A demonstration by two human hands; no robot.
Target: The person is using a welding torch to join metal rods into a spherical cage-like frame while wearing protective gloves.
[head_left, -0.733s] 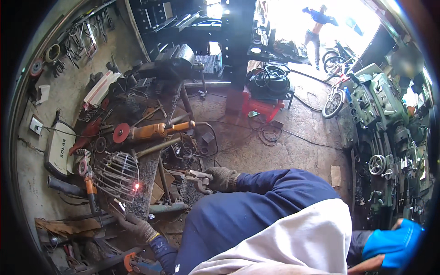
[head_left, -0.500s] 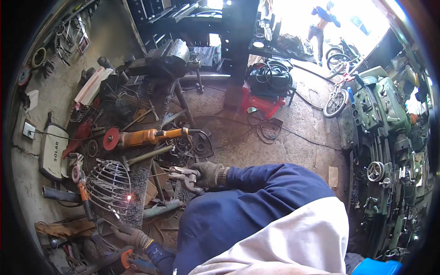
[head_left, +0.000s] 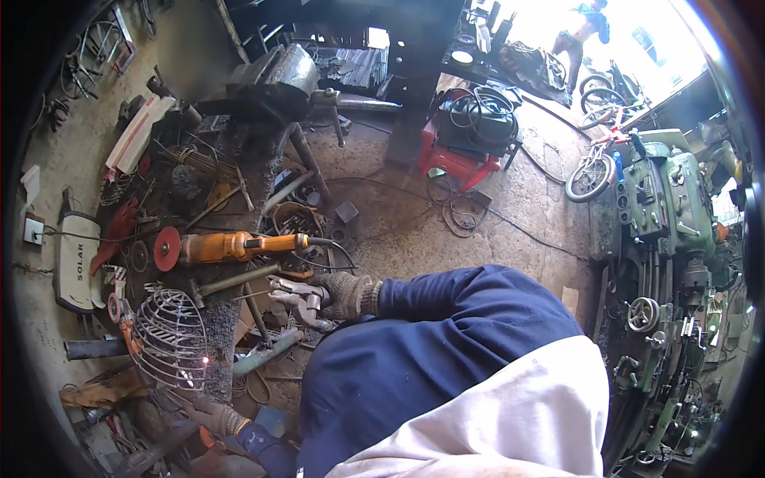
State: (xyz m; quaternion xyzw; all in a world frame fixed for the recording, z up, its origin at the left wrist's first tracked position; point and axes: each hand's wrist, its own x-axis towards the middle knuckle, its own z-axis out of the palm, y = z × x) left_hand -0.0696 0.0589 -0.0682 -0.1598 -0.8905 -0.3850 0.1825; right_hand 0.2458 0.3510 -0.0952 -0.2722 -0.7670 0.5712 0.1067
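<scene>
My gloved right hand (head_left: 348,295) is closed around a metal clamp-like welding electrode holder (head_left: 301,298). A thin rod (head_left: 256,295) sticks out of its jaws to the left, toward a rounded cage of bent metal bars (head_left: 169,331). The cage rests at the left edge of a dark, rough metal bench (head_left: 221,374). Low on its right side glows a small reddish-white spot, apart from the rod. My gloved left hand (head_left: 213,415) is just below the cage, fingers pointing left and drawn together. What they grip is too dim to make out.
Beyond the cage an orange angle grinder (head_left: 231,248) with a red disc lies on the bench. A vise (head_left: 279,76) stands farther off. A red stool (head_left: 458,155) carries a cable-topped machine. At right stands a green lathe (head_left: 665,191). A person (head_left: 580,36) is outside near bicycles.
The view has shifted, so most things sit farther left. The electrode holder and rod have come a little nearer the cage's side. The glowing spot on the cage persists.
</scene>
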